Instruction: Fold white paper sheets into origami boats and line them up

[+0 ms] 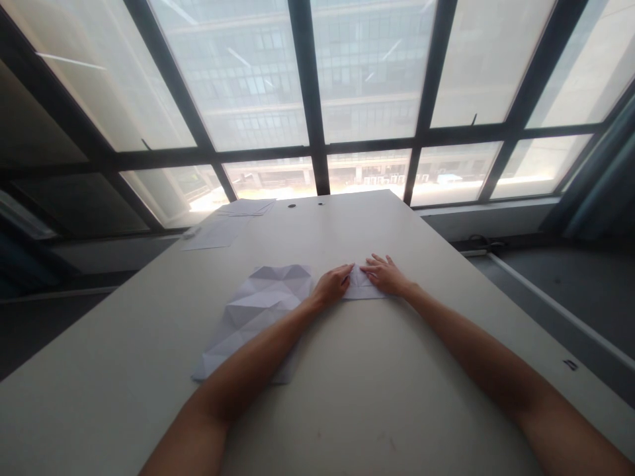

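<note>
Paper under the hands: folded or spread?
Folded. The paper shows slanted lines converging at its far end and a straight band along its near edge, between left hand and right hand. Layer count: cannot tell.

The desk (426, 423) looks smooth, with a soft sheen. On it, the small folded piece (364, 293) is matt white paper; the larger creased sheet (268, 301) is matt paper too, its surface faceted by folds. The loose sheets (213, 236) at the desk's far left look flatter and smoother. Beyond the desk I see glossy glass panes (367, 73) in dark matt frames (312, 99); right of the desk hangs a softly rippled cloth curtain (600, 188).
</note>
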Motion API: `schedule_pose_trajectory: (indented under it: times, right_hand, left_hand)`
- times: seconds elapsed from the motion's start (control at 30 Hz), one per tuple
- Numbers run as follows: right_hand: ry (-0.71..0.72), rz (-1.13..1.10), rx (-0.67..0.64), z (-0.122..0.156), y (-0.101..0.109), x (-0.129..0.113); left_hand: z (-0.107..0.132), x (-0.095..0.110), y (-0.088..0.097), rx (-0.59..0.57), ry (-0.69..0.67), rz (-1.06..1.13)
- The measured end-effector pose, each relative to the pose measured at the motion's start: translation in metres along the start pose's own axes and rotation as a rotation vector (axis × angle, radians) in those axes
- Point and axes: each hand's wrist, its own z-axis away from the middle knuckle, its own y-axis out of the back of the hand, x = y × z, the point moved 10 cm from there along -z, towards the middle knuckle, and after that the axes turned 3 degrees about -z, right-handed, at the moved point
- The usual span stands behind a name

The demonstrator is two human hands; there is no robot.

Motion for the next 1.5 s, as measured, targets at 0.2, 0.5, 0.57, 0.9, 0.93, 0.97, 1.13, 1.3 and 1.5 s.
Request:
schedule_pose_trajectory:
  times: [0.2,0.5,0.57,0.9,0.93,0.97,1.13,1.3,1.5]
  right_hand:
    - [0.004,0.011,0.003,0.0,0.0,-0.001]
    - [-0.011,0.005,-0.005,0.0,0.001,-0.001]
    - [-0.01,0.008,-0.005,0.0,0.001,-0.001]
    - [-0.02,-0.011,0.002,0.001,0.001,0.0]
    - [-0.021,-0.013,0.002,0.001,0.001,0.0]
    - [-0.021,-0.015,0.003,0.001,0.001,0.0]
    - [-0.025,-0.012,0.008,0.002,0.002,-0.001]
    - [-0.025,-0.027,0.007,0.002,0.003,-0.001]
    - [0.048,-0.061,-0.004,0.0,0.003,-0.007]
  left_hand:
    - [0.001,0.009,-0.016,-0.119,-0.111,-0.052]
    - [0.004,0.027,-0.013,-0.164,-0.201,-0.087]
    - [0.005,0.031,-0.013,-0.179,-0.214,-0.095]
    - [0.008,0.027,-0.015,-0.143,-0.24,0.052]
    - [0.007,0.023,-0.016,-0.15,-0.222,0.06]
    - [0.007,0.021,-0.017,-0.156,-0.205,0.068]
    - [0.006,0.019,-0.013,-0.155,-0.182,0.115]
    - [0.006,0.021,-0.011,-0.144,-0.175,0.148]
    - [0.005,0.023,-0.009,-0.148,-0.157,0.136]
